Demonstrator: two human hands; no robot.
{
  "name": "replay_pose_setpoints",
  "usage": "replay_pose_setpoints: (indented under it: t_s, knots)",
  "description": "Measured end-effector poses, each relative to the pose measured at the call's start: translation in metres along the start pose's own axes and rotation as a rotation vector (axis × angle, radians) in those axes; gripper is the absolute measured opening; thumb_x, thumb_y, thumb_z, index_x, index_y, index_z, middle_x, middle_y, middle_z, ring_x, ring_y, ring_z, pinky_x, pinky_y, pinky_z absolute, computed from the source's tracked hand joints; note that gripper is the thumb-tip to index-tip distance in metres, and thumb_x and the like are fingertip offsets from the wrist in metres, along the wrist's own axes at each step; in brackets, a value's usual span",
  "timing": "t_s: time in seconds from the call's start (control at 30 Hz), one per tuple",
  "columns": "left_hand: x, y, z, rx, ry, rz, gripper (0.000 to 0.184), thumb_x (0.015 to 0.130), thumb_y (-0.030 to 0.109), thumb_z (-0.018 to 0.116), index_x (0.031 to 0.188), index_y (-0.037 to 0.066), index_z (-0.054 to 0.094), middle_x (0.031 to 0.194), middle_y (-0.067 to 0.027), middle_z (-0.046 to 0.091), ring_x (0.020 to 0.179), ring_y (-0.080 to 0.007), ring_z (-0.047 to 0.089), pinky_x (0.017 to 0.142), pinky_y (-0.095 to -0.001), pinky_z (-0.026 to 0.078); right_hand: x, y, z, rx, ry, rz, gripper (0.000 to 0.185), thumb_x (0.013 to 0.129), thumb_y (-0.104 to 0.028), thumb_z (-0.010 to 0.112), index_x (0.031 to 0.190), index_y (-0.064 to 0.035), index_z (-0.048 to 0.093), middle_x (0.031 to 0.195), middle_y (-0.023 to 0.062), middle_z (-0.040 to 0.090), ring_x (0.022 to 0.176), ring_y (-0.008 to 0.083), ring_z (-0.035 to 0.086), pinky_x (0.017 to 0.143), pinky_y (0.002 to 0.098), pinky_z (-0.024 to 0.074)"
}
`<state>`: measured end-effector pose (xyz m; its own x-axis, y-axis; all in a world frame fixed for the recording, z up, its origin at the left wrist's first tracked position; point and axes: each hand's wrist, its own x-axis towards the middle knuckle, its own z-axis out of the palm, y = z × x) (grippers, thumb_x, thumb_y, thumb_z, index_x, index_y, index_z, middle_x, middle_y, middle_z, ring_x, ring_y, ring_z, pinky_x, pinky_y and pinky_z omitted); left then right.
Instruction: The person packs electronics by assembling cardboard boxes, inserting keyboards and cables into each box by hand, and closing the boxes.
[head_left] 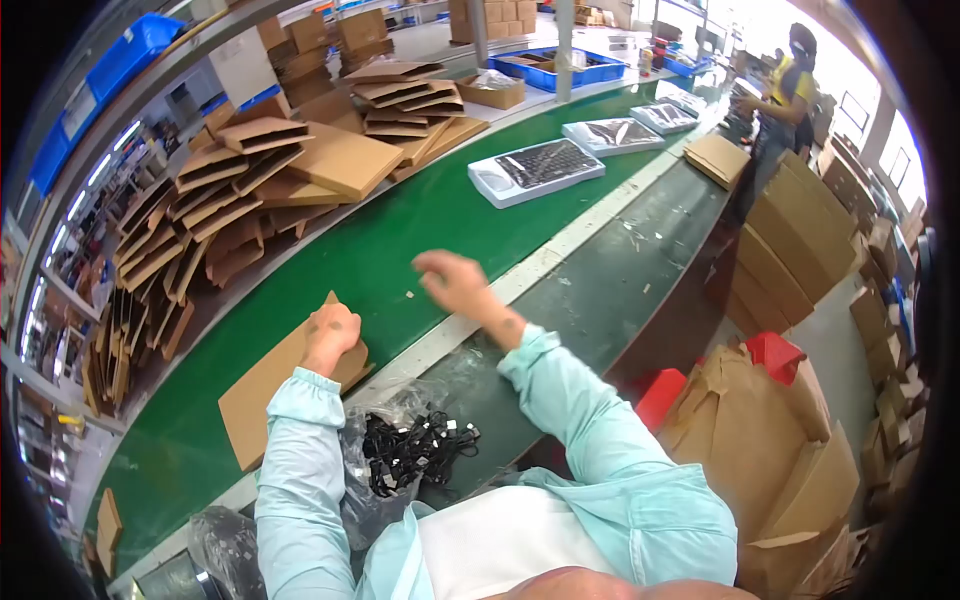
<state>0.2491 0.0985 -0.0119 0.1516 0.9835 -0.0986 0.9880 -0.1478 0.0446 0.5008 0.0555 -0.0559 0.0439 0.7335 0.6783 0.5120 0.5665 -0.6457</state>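
My left hand (333, 335) is closed on the upper end of a flat brown cardboard box (262, 395), which lies on the green belt (400, 225). To the right, my right hand (452, 282) hovers over the belt near its metal edge strip, with its fingers curled together; whether anything is between them is too small to tell. Below my hands, a clear plastic bag holds a bundle of black cables (410, 450) with connectors. Farther up the belt sits a white tray with a black keyboard (537, 170), apart from both hands.
Stacked folded cardboard boxes (215, 190) line the belt's far side. More packed keyboards (612, 134) lie up the belt. A brown box (716, 160) rests on the side ledge. Large open cartons (760, 440) stand at my right. Another person (785, 100) stands at the far right.
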Motion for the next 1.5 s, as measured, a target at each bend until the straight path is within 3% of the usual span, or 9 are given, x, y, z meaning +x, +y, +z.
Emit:
replay_pose_setpoints:
  t_s: [0.1,0.13,0.17,0.23,0.27,0.37,0.47,0.77,1.5]
  knots:
    - [0.006,-0.031,-0.012,-0.311,-0.094,0.039,0.04,0.086,0.029,0.05,0.08,-0.005,0.07,0.097,-0.0238,0.071,0.08,-0.0422,0.068,0.079,-0.0471,0.052,0.034,0.062,-0.048,-0.558,0.066,-0.056,0.037,0.083,-0.016,0.067,0.118,-0.0062,0.063,0.111,0.015,0.067,0.102,0.0342,0.064,0.092,0.0454,0.0514]
    - [0.038,-0.062,0.03,-0.383,0.019,0.159,0.036,0.09,0.027,0.048,0.078,-0.002,0.067,0.081,-0.0155,0.07,0.061,-0.0333,0.064,0.065,-0.043,0.051,0.05,0.077,-0.062,-0.68,0.006,0.111,0.036,0.082,-0.013,0.064,0.118,-0.0065,0.062,0.108,0.0174,0.066,0.101,0.0366,0.064,0.089,0.0455,0.0521]
    - [0.043,-0.071,0.045,-0.677,-0.032,0.154,0.035,0.092,0.027,0.047,0.08,0.0,0.066,0.078,-0.012,0.068,0.059,-0.0284,0.062,0.062,-0.0396,0.05,0.064,0.092,-0.072,-0.884,-0.085,0.276,0.038,0.081,-0.01,0.06,0.119,-0.008,0.06,0.107,0.0184,0.066,0.101,0.0376,0.064,0.089,0.0453,0.0527]
    - [0.037,-0.084,0.068,-1.273,-0.104,0.112,0.033,0.097,0.027,0.047,0.083,0.003,0.063,0.072,-0.0049,0.063,0.057,-0.0187,0.058,0.056,-0.0328,0.047,0.079,0.159,-0.094,-1.102,-0.102,0.045,0.039,0.083,-0.006,0.057,0.123,-0.004,0.056,0.114,0.0174,0.064,0.11,0.0345,0.061,0.093,0.0409,0.0503]
    - [0.028,-0.083,0.074,-1.3,-0.01,0.113,0.027,0.1,0.026,0.047,0.087,0.005,0.059,0.071,0.002,0.054,0.059,-0.009,0.051,0.054,-0.0244,0.043,0.083,0.168,-0.102,-1.084,-0.149,0.044,0.038,0.083,-0.003,0.054,0.121,-0.0059,0.058,0.114,0.0164,0.064,0.11,0.0347,0.061,0.093,0.0412,0.0504]
    - [0.011,-0.086,0.072,-1.433,-0.035,0.143,0.025,0.1,0.024,0.047,0.087,0.005,0.057,0.073,-0.0009,0.056,0.06,-0.0098,0.052,0.053,-0.0252,0.042,0.092,0.172,-0.105,-1.097,-0.243,0.073,0.029,0.085,-0.004,0.055,0.11,-0.0139,0.064,0.11,0.009,0.066,0.104,0.0323,0.062,0.089,0.0402,0.0522]
    - [0.012,-0.09,0.077,-1.448,-0.019,0.173,0.025,0.1,0.023,0.047,0.086,0.005,0.056,0.071,-0.0015,0.056,0.06,-0.0104,0.052,0.053,-0.0258,0.042,0.096,0.142,-0.086,-0.897,-0.321,-0.022,0.029,0.074,0.004,0.061,0.098,-0.0101,0.068,0.104,0.0097,0.067,0.103,0.0329,0.061,0.091,0.0406,0.0502]
    - [-0.004,-0.102,0.072,-1.367,0.007,0.154,0.025,0.099,0.021,0.047,0.085,0.003,0.056,0.072,-0.0038,0.057,0.061,-0.012,0.055,0.056,-0.0275,0.046,0.038,-0.037,0.049,-0.036,-0.948,-0.388,0.041,0.074,0.002,0.067,0.113,-0.0088,0.068,0.111,0.0079,0.065,0.111,0.0316,0.055,0.1,0.0392,0.0443]
    - [-0.003,-0.104,0.068,-1.295,0.01,0.24,0.026,0.097,0.023,0.049,0.085,0.002,0.058,0.07,-0.0063,0.06,0.057,-0.014,0.058,0.053,-0.0288,0.048,0.043,-0.058,0.087,0.165,-1.065,-0.26,0.038,0.074,0.004,0.07,0.111,-0.0057,0.064,0.108,0.0092,0.064,0.104,0.0288,0.059,0.096,0.039,0.0471]
